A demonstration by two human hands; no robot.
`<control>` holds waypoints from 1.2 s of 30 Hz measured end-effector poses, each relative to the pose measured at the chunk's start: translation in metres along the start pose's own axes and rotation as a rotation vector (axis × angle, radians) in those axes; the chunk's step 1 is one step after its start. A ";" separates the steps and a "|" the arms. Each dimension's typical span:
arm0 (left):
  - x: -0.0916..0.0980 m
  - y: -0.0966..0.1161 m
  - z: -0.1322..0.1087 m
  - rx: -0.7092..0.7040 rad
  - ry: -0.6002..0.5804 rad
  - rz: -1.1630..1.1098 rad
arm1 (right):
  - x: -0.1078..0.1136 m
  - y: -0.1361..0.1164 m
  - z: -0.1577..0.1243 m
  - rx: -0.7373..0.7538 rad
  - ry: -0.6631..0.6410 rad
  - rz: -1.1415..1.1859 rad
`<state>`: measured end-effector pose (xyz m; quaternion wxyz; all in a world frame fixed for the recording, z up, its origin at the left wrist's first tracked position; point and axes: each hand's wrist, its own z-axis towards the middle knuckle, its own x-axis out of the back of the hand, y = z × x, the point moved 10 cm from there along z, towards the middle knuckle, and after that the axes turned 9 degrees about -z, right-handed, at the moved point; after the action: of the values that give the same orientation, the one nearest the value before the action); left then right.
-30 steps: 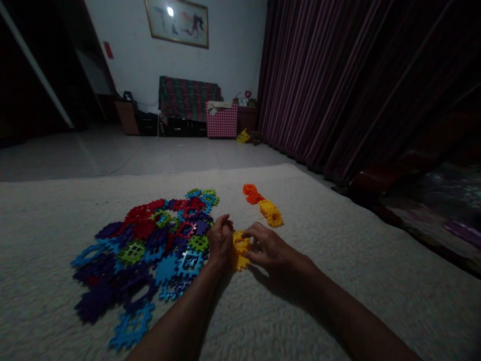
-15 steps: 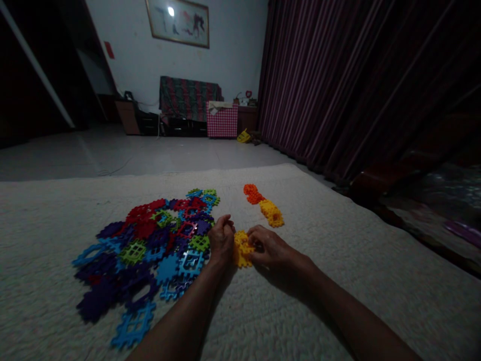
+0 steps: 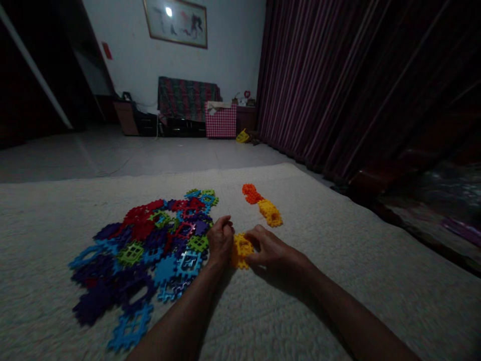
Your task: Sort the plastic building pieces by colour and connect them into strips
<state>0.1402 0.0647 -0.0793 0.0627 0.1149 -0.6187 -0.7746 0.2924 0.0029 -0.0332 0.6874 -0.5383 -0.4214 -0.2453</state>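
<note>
Between my hands is a yellow notched building block point(image 3: 242, 250) with a window opening, low over the pale quilted cover. My right hand point(image 3: 268, 248) pinches its right side between thumb and fingers. Against its left side my left hand point(image 3: 221, 240) is curled, with the thumb side up; most of those fingers are hidden behind the hand. Beyond them lies a joined yellow row of blocks point(image 3: 269, 212), touching a cluster of orange blocks point(image 3: 250, 192). Left of my left hand spreads a pile of loose notched pieces in purple, red, blue and green, including a blue window piece point(image 3: 131, 328).
The quilted cover point(image 3: 338, 281) ends at a far edge, with tiled floor point(image 3: 180, 155) beyond. Long purple curtains point(image 3: 311, 85) hang at the right. A low cabinet point(image 3: 184, 128) and a red-checked cloth point(image 3: 221, 120) stand by the far wall.
The yellow block has turned in my hands, so its window opening now faces me more. My right thumb and fingers have spread slightly around it. The view has shifted a little.
</note>
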 end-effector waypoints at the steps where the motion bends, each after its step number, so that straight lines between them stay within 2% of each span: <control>1: 0.000 0.000 0.000 -0.004 0.000 0.000 | 0.001 0.001 0.001 -0.003 -0.004 0.017; 5: 0.000 0.002 0.000 0.000 -0.002 0.033 | 0.008 0.022 0.011 0.005 -0.082 0.124; 7: 0.000 0.002 0.000 0.015 -0.002 0.043 | 0.025 0.045 0.016 -0.024 -0.050 0.145; 11: 0.000 0.001 0.001 0.036 0.003 0.058 | 0.074 0.090 0.013 -0.091 0.249 -0.017; 14: 0.000 0.002 0.001 0.008 -0.005 0.078 | 0.084 0.101 0.006 -0.055 0.372 -0.177; 19: 0.000 0.003 0.000 -0.004 0.000 0.096 | 0.078 0.102 0.004 0.008 0.447 -0.326; 26: 0.000 0.003 0.000 0.006 0.009 0.079 | 0.075 0.100 0.003 0.084 0.439 -0.236; 29: 0.000 0.001 0.001 -0.001 0.000 0.065 | 0.081 0.096 0.000 0.072 0.480 -0.240; 33: -0.001 0.000 0.002 -0.002 -0.007 0.053 | 0.087 0.072 -0.005 0.113 0.592 -0.254; 36: -0.002 0.003 0.003 -0.027 -0.020 0.084 | 0.066 0.041 -0.005 0.177 0.537 -0.174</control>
<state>0.1414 0.0670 -0.0755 0.0907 0.0802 -0.6130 -0.7807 0.3612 0.0186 0.0001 0.7950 -0.3541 -0.2887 -0.3992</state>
